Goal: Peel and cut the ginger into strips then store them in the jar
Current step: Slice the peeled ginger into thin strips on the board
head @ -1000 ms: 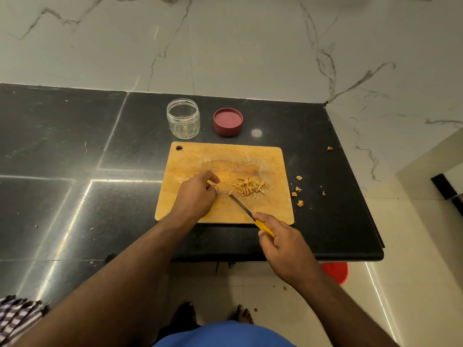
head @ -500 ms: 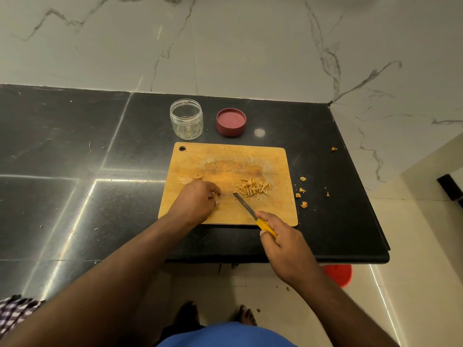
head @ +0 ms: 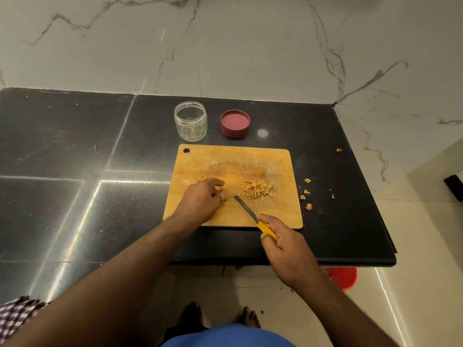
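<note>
— Why is your left hand [head: 200, 200] bunched up at the middle of the cutting board [head: 233, 159]?

— My fingers are curled down on the last bit of ginger, pinning it so it can't roll; the piece itself is mostly hidden under them. My forefinger sticks out, clear of the edge.

— And the right hand [head: 285, 249]?

— It grips the yellow handle of the knife [head: 246, 209] at the board's near edge, with the blade angled so the tip sits just beside my left fingertips, ready for the next slice.

— Where are the cut pieces?

— The ginger strips [head: 258, 191] lie heaped on the board's right half, pushed clear of the blade. Peel scraps [head: 306, 194] sit on the counter [head: 75, 146] just off the board's right edge.

— The jar?

— The jar [head: 191, 121] stands open just behind the board, and its red lid [head: 235, 123] lies beside it, so I judge the filling can follow directly.
</note>
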The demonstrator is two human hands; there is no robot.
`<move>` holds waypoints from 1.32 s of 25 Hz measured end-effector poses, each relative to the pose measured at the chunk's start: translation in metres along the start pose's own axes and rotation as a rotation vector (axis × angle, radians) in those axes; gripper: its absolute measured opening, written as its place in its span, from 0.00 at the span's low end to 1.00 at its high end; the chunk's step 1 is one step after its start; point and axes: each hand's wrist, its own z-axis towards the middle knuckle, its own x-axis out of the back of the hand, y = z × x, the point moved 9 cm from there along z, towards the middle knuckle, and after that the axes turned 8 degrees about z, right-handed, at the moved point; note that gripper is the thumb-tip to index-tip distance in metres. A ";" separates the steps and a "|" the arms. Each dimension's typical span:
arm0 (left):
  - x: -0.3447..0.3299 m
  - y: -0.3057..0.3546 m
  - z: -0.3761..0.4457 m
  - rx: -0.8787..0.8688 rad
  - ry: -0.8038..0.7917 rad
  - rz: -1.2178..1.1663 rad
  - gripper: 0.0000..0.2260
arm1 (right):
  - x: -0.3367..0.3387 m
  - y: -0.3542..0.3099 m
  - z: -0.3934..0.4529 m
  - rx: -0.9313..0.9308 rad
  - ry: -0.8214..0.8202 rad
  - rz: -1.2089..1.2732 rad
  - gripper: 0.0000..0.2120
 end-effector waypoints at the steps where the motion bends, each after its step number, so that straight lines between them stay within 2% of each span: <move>1: 0.001 -0.002 0.001 0.011 0.006 -0.002 0.15 | 0.000 0.000 0.000 -0.001 0.003 0.001 0.21; 10: 0.002 -0.001 -0.002 -0.067 0.066 0.076 0.12 | -0.002 -0.002 0.003 -0.011 0.010 0.006 0.21; 20: 0.000 -0.004 -0.004 -0.011 0.164 0.023 0.04 | -0.003 -0.008 0.006 0.037 -0.107 -0.098 0.21; 26: -0.003 -0.008 -0.004 0.000 0.164 -0.015 0.06 | 0.008 -0.013 0.019 0.065 -0.078 -0.119 0.22; 33: -0.002 -0.007 -0.002 -0.007 0.199 -0.028 0.05 | -0.019 -0.017 0.016 0.091 -0.085 -0.139 0.24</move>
